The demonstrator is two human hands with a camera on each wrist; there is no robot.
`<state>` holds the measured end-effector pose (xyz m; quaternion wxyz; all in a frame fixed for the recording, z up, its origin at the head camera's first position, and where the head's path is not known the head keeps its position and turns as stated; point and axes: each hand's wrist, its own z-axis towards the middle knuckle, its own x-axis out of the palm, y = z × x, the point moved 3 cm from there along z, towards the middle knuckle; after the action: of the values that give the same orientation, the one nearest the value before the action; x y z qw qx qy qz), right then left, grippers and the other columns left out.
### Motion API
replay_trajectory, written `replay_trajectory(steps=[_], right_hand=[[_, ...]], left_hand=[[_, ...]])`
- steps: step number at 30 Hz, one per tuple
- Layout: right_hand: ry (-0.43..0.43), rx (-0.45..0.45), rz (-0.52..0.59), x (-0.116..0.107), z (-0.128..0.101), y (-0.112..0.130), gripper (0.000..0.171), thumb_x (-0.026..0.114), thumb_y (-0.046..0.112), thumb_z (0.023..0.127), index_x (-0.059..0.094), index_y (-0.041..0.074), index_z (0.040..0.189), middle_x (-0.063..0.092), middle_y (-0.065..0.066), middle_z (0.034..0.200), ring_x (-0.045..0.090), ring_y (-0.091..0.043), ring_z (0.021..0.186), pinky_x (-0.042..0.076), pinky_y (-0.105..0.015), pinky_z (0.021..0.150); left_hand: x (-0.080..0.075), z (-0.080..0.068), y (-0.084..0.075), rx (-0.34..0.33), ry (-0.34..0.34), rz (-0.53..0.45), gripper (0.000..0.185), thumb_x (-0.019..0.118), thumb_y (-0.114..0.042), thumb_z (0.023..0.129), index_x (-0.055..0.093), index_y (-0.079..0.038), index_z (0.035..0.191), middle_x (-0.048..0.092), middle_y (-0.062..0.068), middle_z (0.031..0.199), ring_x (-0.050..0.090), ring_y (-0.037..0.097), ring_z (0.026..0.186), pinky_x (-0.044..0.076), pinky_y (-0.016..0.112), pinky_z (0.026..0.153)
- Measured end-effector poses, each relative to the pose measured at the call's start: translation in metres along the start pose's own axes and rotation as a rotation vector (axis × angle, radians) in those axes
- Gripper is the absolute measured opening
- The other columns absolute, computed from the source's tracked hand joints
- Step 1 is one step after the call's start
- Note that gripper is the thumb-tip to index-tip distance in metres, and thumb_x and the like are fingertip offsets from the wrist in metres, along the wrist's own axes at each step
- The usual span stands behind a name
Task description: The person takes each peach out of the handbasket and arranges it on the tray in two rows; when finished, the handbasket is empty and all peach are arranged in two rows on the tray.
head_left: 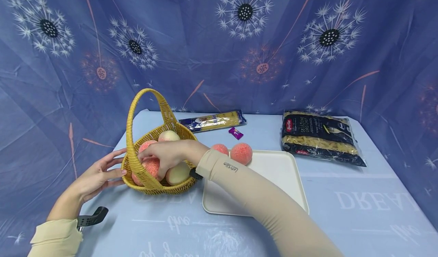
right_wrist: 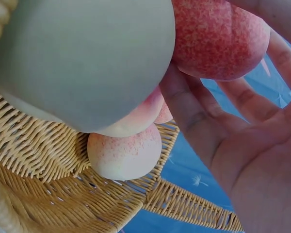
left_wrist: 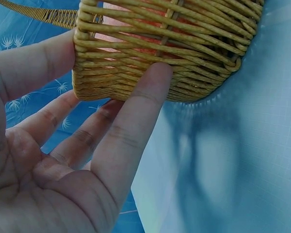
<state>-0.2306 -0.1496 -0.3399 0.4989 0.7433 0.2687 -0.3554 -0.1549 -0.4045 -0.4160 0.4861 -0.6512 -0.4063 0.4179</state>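
A yellow wicker basket [head_left: 172,189] with a tall handle stands on the left of the table and holds several peaches, some red and some pale. Reaching in under the handle, my right hand [head_left: 170,153] grips a red peach [right_wrist: 220,41] inside the basket. A large pale peach [right_wrist: 87,58] lies close beside those fingers in the right wrist view. My left hand [head_left: 97,177] rests against the basket's left side, its fingers spread and fairly straight. In the left wrist view the thumb [left_wrist: 153,85] presses on the woven outer wall.
Right of the basket lies a white tray [head_left: 273,169], with two red peaches [head_left: 241,153] at its far left corner, partly behind my right arm. Farther back are a spaghetti packet [head_left: 219,121], a purple wrapped candy [head_left: 236,132] and a penne bag [head_left: 319,137].
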Motion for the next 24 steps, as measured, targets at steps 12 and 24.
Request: replay_trajectory(steps=[12,24], right_hand=[[-0.093,-0.109,0.116,-0.016,-0.018,-0.009,0.056,0.090,0.017,0.086,0.066,0.026,0.136,0.064,0.013,0.135,0.062,-0.003,0.114,0.051,-0.014,0.099],[-0.177,-0.093,0.257,-0.039,-0.054,-0.032,0.063,0.091,0.014,0.088,0.064,0.017,0.145,0.063,0.003,0.145,0.064,-0.010,0.121,0.056,-0.023,0.101]], left_hand=[[0.000,0.001,-0.001,0.011,-0.001,-0.004,0.072,0.058,0.000,0.108,0.030,-0.031,0.167,0.058,-0.020,0.138,0.072,0.006,0.117,0.066,0.034,0.091],[0.000,0.000,0.001,0.004,-0.009,-0.002,0.074,0.059,0.000,0.108,0.028,-0.030,0.168,0.057,-0.021,0.138,0.072,0.005,0.117,0.066,0.034,0.091]])
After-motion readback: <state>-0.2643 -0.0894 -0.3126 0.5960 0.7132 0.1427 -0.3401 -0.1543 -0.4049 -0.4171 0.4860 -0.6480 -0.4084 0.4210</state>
